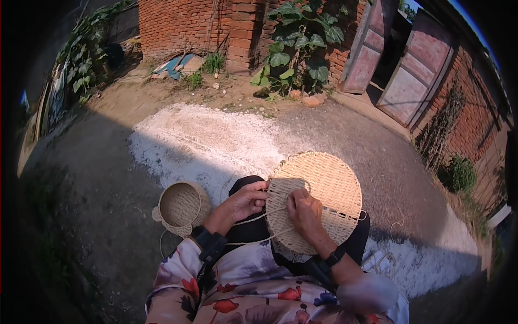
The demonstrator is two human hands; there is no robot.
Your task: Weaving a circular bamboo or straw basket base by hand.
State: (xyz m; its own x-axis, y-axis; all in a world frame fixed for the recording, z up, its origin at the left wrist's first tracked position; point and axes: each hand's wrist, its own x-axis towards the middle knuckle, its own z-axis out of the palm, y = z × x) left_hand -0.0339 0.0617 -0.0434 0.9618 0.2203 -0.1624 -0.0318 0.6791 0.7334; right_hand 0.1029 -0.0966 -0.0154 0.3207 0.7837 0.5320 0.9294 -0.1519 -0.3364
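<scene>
A round, flat-faced piece of woven straw (pixel 335 181) rests on my dark-trousered lap, its upper part sunlit and its lower left in shade. At its left edge, my left hand (pixel 248 200) is closed, with thumb and forefinger pinching the woven rim. My right hand (pixel 305 211) lies over the weave with its fingers curled in; whatever they grip is hidden. Pale straw cord (pixel 259 241) runs from the weave leftward across my lap. On the ground to the left sits a small round woven basket (pixel 185 206) with its mouth up and a loop at its side.
White granular material (pixel 210 135) spreads over the ground ahead. Farther off are a brick wall (pixel 183 27), a leafy climbing plant (pixel 297 43) and a worn metal double door (pixel 413 65) standing partly open. By my right leg lies a whitish bundle (pixel 377 263).
</scene>
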